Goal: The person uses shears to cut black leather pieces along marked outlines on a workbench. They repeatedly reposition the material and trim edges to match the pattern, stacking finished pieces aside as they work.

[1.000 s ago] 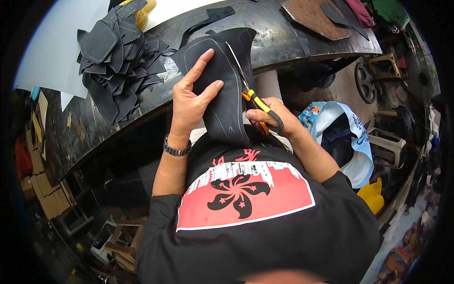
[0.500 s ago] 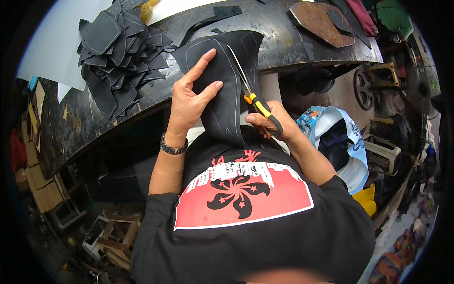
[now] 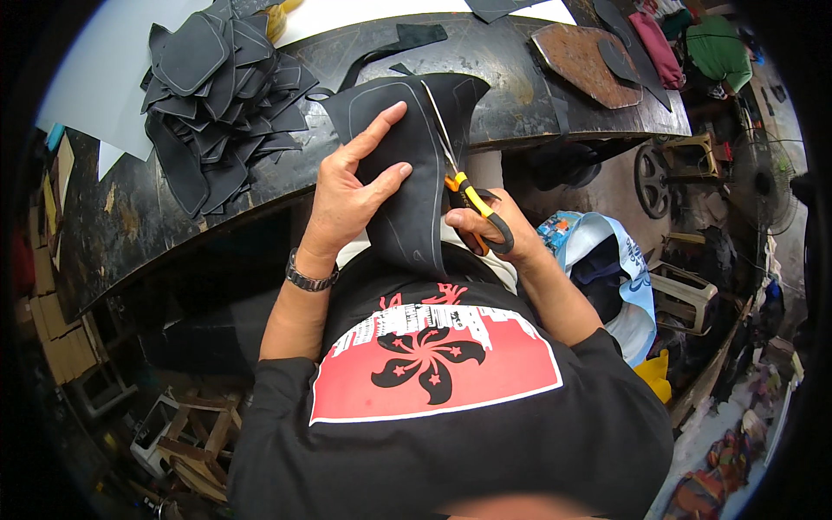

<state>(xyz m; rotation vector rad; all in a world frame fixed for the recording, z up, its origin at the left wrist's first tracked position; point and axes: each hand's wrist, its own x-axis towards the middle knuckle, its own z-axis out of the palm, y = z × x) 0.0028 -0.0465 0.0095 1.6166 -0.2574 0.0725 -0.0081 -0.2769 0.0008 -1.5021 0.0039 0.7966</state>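
Note:
A black leather-like sheet [image 3: 407, 195] with pale drawn outlines stretches from the table edge down to my lap. My left hand [image 3: 351, 186] steadies it, thumb and index finger spread across the top face. The other fingers are hidden, apparently underneath. Gripped in my right hand [image 3: 496, 230] are scissors [image 3: 472, 198] with yellow and black handles. One long blade lies over the sheet, pointing away from me along a drawn line. The other blade is mostly out of sight, seemingly below the sheet.
A heap of cut black pieces [image 3: 212, 104] lies on the dark worn table [image 3: 338, 130], left of the sheet. Black strips [image 3: 390, 48] and a brown board [image 3: 576, 65] rest farther back. Right of me are a light-blue bag [image 3: 637, 303], a stool [image 3: 685, 295] and a fan [image 3: 767, 182].
The whole view has shifted slightly. Both hands keep nearly the same places on the sheet and scissors, and the scissors' handles are turned a little in my right hand.

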